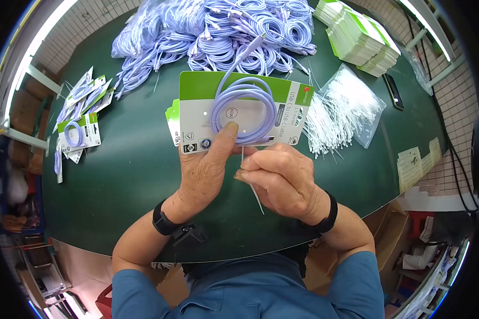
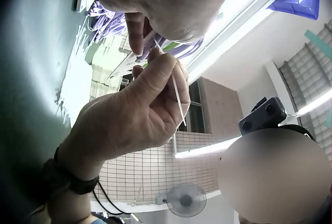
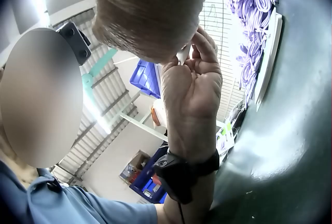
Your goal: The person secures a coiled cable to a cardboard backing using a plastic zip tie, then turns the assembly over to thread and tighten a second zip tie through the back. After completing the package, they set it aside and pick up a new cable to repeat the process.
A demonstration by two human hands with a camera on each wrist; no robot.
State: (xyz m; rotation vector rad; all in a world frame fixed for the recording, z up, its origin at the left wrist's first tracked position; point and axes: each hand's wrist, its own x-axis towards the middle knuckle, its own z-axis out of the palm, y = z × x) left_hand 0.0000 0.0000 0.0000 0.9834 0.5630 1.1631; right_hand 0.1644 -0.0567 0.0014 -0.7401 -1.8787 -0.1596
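Note:
In the head view a green and white card (image 1: 197,114) with a coiled purple cable (image 1: 270,114) on its front is held up over the table. The left hand (image 1: 203,169) grips its lower edge, thumb on the front near the coil. Just right of it, below the card, the right hand (image 1: 282,178) pinches a thin white tie (image 1: 257,199) whose tail hangs down. In the left wrist view the right hand (image 2: 135,107) has the tie (image 2: 178,97) between thumb and fingers. The back of the card is hidden.
Bundled purple cables (image 1: 223,37) lie at the back of the green table (image 1: 133,186). Stacked cards (image 1: 359,40), a phone (image 1: 393,90) and a bag of white ties (image 1: 351,101) are at the right. Carded cables (image 1: 80,133) lie at the left, and another card (image 1: 173,119) behind the held one.

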